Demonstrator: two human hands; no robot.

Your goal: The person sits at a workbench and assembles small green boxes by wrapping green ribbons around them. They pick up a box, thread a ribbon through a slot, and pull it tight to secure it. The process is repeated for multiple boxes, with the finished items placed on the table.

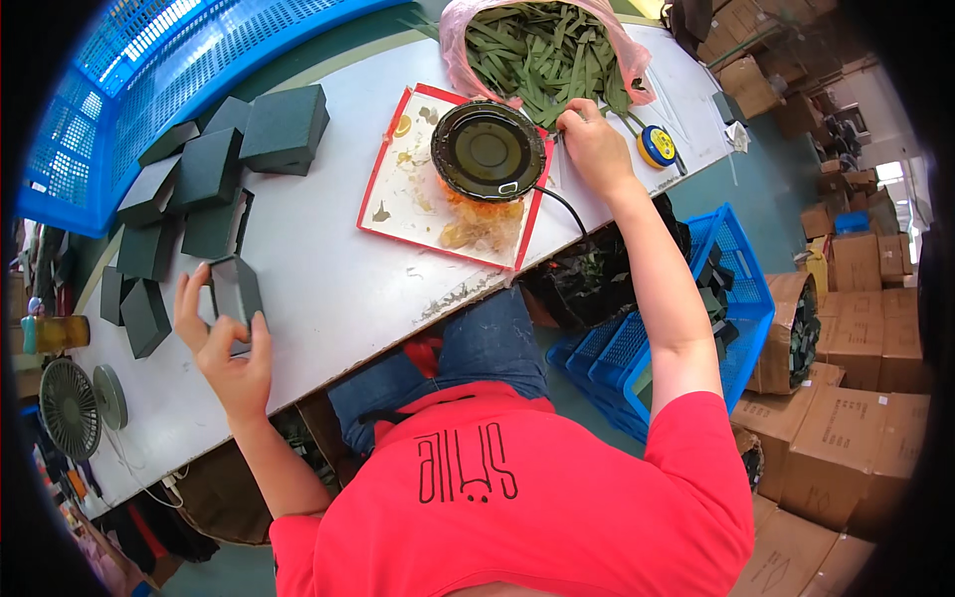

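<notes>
My left hand (234,358) holds a small dark green box (237,289) at the table's left, thumb on one side and fingers on the other. The box's side toward me looks hollow. Beyond it, several similar dark green boxes (209,179) lie in a loose heap. My right hand (597,149) is closed in a pinch beside a pink plastic bag (460,50) full of flat green strips (547,60). What its fingertips hold, if anything, is too small to make out. Left of that hand sits a round black pan-like heater (487,149) with dark liquid inside.
The heater stands on a stained, red-edged board (403,189), its black cable (569,207) running off the table's near edge. A blue and yellow tape measure (657,146) lies right. Blue crates stand at far left (90,129) and lower right (731,279). A fan (70,408) stands left.
</notes>
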